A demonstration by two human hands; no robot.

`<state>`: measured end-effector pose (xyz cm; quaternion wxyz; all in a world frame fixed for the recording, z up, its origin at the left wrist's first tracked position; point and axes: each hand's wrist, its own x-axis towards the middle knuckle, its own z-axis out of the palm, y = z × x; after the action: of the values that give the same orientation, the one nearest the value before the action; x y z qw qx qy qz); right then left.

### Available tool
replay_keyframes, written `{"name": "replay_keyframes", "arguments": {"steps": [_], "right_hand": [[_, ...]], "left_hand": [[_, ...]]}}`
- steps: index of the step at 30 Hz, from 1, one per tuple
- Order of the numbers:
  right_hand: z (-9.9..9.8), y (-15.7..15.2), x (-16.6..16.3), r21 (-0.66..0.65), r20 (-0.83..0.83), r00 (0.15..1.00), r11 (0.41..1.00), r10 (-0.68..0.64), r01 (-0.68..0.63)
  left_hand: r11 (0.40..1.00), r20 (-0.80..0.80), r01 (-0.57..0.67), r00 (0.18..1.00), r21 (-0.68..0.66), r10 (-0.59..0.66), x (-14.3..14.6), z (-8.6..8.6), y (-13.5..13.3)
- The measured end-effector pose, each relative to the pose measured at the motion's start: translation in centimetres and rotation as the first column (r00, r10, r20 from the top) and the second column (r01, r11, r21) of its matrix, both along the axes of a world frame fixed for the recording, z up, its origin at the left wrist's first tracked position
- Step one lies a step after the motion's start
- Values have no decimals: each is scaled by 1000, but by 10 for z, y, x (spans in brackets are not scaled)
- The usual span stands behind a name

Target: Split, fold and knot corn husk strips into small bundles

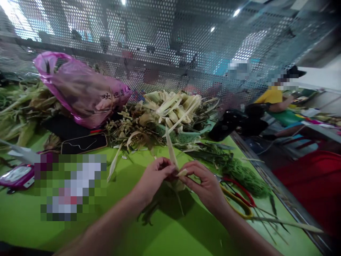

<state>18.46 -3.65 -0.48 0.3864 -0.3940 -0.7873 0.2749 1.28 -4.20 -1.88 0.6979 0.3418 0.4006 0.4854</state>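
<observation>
Over the green table (119, 220), my left hand (158, 176) pinches a pale corn husk (170, 145), whose long tip points up and away from me. Close on its right, my right hand (205, 181) has thumb and fingers closed on a short folded end of pale husk. A thin strip hangs below the fingers. Where the husk pieces meet is partly covered by my fingertips. Beside my right wrist lie scissors with yellow handles (243, 208) and scissors with red handles (247, 195).
Dry husks (176, 106) heap over a mint-green basket (183, 135) ahead. Green fibres (242, 174) lie at right, near the table's metal edge. A pink plastic bag (85, 92), a dark phone (84, 143) and a purple device (18, 176) are at left. Perforated metal mesh stands behind. A person in a yellow shirt (271, 97) sits far right.
</observation>
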Motion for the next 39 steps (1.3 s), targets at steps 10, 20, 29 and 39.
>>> {"name": "replay_keyframes", "arguments": {"steps": [10,20,29,39], "right_hand": [[-5,0,-2,-433,-362,907,900,-214,40],[9,-8,34,-373,-19,978,909,-208,186],[-14,-20,136,134,737,575,911,-354,389],[-6,-15,136,-25,502,764,876,-405,481]], "left_hand": [[860,-446,-194,789,472,422,-6,-1,-2],[903,-462,66,874,425,153,-4,6,-7],[993,-108,91,991,77,-82,-6,17,-9],[995,-53,83,995,59,-80,-9,11,-6]]}}
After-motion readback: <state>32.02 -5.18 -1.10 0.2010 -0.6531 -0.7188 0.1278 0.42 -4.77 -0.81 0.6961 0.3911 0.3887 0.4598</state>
